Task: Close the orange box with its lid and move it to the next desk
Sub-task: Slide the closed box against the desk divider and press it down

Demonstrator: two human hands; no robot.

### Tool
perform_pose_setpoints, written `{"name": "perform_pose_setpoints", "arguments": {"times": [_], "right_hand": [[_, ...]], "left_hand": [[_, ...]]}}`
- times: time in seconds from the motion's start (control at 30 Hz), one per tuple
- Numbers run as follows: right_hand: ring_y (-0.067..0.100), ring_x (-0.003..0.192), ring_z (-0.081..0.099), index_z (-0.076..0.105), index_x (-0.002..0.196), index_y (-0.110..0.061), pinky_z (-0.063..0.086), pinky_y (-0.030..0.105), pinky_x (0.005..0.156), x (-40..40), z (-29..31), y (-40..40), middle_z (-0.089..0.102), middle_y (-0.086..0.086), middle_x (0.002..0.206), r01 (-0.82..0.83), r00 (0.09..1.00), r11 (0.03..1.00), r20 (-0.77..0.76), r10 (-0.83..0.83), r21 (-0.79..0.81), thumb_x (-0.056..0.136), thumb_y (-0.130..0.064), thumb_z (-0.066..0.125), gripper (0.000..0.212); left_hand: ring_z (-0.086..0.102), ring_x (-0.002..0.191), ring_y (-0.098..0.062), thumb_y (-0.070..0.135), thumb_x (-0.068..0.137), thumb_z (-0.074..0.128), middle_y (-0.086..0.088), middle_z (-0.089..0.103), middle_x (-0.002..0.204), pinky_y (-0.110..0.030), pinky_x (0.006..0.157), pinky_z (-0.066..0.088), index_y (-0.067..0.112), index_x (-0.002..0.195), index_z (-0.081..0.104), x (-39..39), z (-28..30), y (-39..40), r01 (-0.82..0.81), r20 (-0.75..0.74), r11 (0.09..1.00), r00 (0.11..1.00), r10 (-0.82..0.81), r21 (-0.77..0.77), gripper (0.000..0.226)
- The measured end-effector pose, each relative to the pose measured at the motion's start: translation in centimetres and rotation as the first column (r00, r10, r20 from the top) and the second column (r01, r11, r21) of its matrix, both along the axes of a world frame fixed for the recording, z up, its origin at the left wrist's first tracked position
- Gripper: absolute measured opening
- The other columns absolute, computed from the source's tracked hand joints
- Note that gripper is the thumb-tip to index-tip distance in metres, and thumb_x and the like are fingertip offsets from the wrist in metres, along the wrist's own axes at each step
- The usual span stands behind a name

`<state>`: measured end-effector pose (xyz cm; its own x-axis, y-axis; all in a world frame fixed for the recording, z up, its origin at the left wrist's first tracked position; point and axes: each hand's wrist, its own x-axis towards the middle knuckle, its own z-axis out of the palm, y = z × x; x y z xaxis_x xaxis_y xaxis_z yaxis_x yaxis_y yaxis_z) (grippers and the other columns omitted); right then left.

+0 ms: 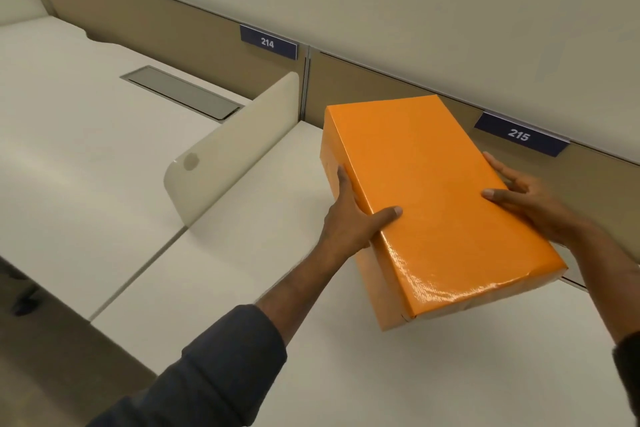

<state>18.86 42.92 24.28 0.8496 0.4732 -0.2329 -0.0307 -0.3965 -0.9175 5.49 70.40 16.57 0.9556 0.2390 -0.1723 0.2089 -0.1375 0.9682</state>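
Observation:
The orange box is shut, its glossy lid covering the top, and it hangs tilted above the white desk marked 215. My left hand grips its left long side, thumb lying on the lid and fingers down the wall. My right hand clasps the right long side, thumb on the lid, fingers spread behind the edge. The box's near end points down toward me; its underside is hidden.
A low cream divider separates this desk from the left desk marked 214, which has a grey cable hatch. A tan partition with number plates runs along the back. Floor shows at the lower left.

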Motion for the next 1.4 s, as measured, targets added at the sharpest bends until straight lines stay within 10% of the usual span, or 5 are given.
{"name": "perform_pose_setpoints", "arguments": {"times": [0.4,0.77,1.2,1.4], "right_hand": [[0.015,0.112,0.066,0.028,0.144,-0.059,0.06,0.026,0.073,5.3,-4.5,12.0,0.05,-0.025,0.134,0.001,1.0,0.999,-0.029,-0.002,-0.048,0.049,-0.069,0.085,0.111],[0.024,0.114,0.067,0.028,0.15,-0.055,0.055,0.052,0.096,8.0,-9.4,17.1,0.061,-0.005,0.136,0.018,0.999,0.993,-0.037,-0.022,-0.114,0.057,-0.069,0.083,0.108],[0.022,0.122,0.06,0.022,0.15,-0.057,0.054,0.05,0.098,9.6,-14.3,16.7,0.049,-0.006,0.148,-0.036,0.998,0.992,-0.059,0.029,-0.121,0.061,-0.078,0.072,0.104],[0.015,0.146,0.03,0.015,0.153,-0.054,0.031,0.047,0.115,9.1,-14.9,16.7,0.022,-0.011,0.165,-0.014,0.957,0.942,0.268,0.109,-0.337,0.08,-0.079,0.049,0.085]], "left_hand": [[0.053,0.13,-0.034,0.063,0.062,0.081,-0.002,0.042,0.154,-0.061,0.086,0.059,0.047,0.155,-0.013,5.1,-2.2,13.2,0.013,-0.039,1.0,0.999,-0.014,-0.015,0.133],[0.056,0.127,-0.033,0.064,0.058,0.082,-0.002,0.043,0.152,-0.061,0.083,0.06,0.051,0.154,-0.005,6.8,-5.9,18.2,-0.016,-0.095,0.999,0.995,0.012,-0.033,0.131],[0.05,0.135,-0.035,0.061,0.062,0.08,-0.003,0.035,0.159,-0.063,0.092,0.056,0.045,0.156,-0.013,8.4,-9.2,18.4,0.012,-0.161,0.999,0.987,-0.02,-0.051,0.133],[0.004,0.157,-0.029,0.058,0.084,0.068,-0.011,0.001,0.171,-0.053,0.124,0.013,0.022,0.161,-0.006,8.2,-8.5,16.8,-0.153,-0.019,0.941,0.986,0.166,0.301,0.113]]}}
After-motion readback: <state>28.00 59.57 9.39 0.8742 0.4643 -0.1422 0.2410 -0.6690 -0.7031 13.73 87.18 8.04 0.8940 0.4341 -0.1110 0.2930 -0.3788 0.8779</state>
